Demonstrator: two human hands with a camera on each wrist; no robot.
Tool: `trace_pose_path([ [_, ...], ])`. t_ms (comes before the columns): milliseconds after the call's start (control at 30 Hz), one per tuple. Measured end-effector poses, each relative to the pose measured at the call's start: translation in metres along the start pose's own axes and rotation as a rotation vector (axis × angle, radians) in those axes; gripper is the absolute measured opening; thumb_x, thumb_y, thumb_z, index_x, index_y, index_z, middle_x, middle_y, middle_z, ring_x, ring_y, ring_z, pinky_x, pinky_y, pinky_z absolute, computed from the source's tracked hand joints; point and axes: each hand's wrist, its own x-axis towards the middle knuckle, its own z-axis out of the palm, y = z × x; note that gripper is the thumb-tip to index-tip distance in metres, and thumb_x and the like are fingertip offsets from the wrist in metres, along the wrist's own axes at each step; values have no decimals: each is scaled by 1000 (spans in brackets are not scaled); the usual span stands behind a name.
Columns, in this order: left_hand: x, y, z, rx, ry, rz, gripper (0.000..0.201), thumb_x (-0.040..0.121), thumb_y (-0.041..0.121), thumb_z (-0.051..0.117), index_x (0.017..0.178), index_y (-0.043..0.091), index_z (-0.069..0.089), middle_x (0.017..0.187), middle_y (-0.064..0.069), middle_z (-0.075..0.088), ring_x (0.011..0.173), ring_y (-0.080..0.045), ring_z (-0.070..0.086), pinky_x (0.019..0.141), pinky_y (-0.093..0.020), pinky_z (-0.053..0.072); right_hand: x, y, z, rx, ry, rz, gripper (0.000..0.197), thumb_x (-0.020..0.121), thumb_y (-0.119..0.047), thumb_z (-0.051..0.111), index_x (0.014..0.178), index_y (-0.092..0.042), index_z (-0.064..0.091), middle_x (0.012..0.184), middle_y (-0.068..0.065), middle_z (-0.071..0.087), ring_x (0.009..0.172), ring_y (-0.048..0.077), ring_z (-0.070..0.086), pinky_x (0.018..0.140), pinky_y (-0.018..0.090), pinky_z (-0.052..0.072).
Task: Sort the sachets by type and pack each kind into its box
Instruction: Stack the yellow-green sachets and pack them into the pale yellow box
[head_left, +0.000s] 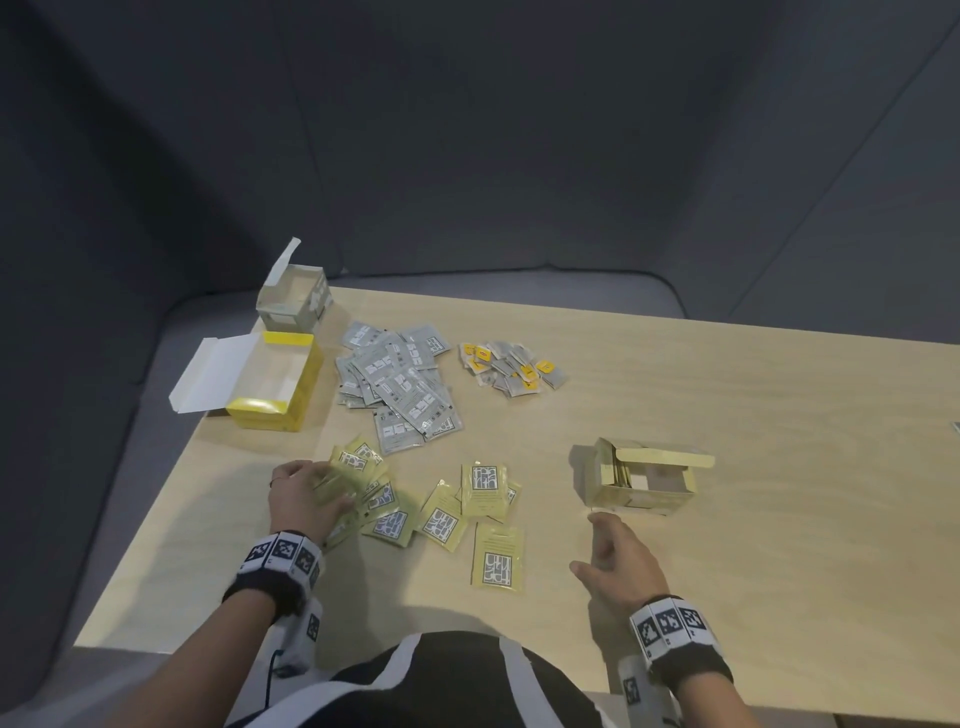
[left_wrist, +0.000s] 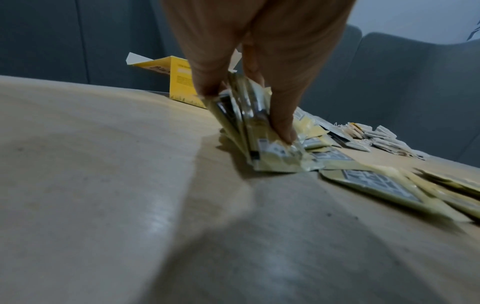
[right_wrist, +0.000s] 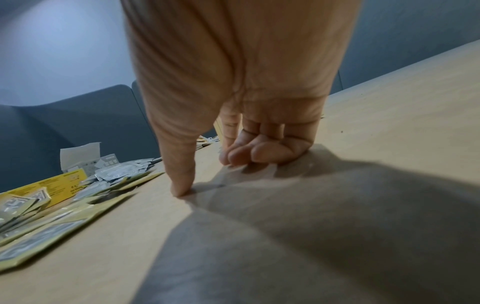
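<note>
Pale yellow sachets (head_left: 441, 519) with grey patterned labels lie scattered flat at the near middle of the table, a bunch of them (left_wrist: 249, 127) stood on edge in a grip at their nine o'clock end. At twelve o'clock from them lies a heap of grey sachets (head_left: 397, 382), and at its three o'clock a smaller heap of yellow-tagged tea bags (head_left: 511, 369). Three open boxes stand around: a grey box (head_left: 293, 301) at the far left corner, a bright yellow box (head_left: 275, 384) just nearer, and a pale yellow box (head_left: 641, 480) at three o'clock from the pale sachets, some already upright inside.
</note>
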Motion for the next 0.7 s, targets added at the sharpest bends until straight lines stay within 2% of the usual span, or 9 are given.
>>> trace_pose_path([
  [100,-3,4,-2,-16,4,7,42,64,8,84,100,11,62,116,-17,54,100,-33,54,91,-36,42,-1,-1,-2,3,-6,-7,65,76,-35,72,132,-25,41,104,-6,54,92,13,53,77,23,40],
  [167,-3,8,-7,-22,-37,-3,36,68,10,81,94,18,58,103,-13,63,89,-29,54,79,-31,44,0,-1,-3,9,-16,-6,64,77,-32,72,132,-23,42,104,-5,55,93,13,53,78,22,40],
  [233,-2,12,-15,-1,-71,1,30,70,12,79,89,22,58,94,-11,68,84,-28,56,75,-27,44,1,-4,-6,14,-54,4,59,78,-32,72,130,-21,46,100,-6,58,93,12,55,79,21,41],
  [333,-2,27,-33,28,-105,32,31,67,14,81,86,25,59,92,-9,66,84,-27,57,73,-26,43,1,-22,-21,42,-124,-30,39,81,-28,71,116,-15,59,89,-8,62,84,7,58,66,7,40],
  [433,-3,55,-50,2,-212,73,40,63,10,85,90,26,59,102,-8,61,91,-22,53,77,-25,41,-2,-54,-43,72,-152,-181,29,85,-22,68,112,-16,60,89,-8,59,77,4,57,60,6,41],
  [533,-8,87,-52,-60,-347,211,45,58,13,89,85,31,58,104,-5,64,102,-23,59,89,-31,47,-4,-94,-58,208,-92,-328,28,85,-28,68,111,-24,60,97,-9,60,84,10,62,64,9,44],
  [600,-16,107,-43,-93,-430,299,50,54,18,91,85,38,57,107,-1,66,106,-20,61,98,-40,47,0,-115,-62,363,-58,-381,35,81,-34,71,113,-26,60,109,-7,59,92,10,63,75,15,49],
  [633,-22,118,-36,-105,-474,322,52,54,19,92,86,40,57,108,1,67,107,-19,61,99,-43,47,2,-124,-63,436,-66,-385,39,80,-36,72,115,-26,59,113,-6,59,96,11,64,79,21,52],
  [700,-31,139,-22,-126,-523,384,52,54,20,92,88,42,59,105,6,67,106,-18,63,97,-44,48,6,-139,-63,509,-126,-350,43,79,-36,72,118,-24,58,114,-5,61,96,15,66,76,31,57],
])
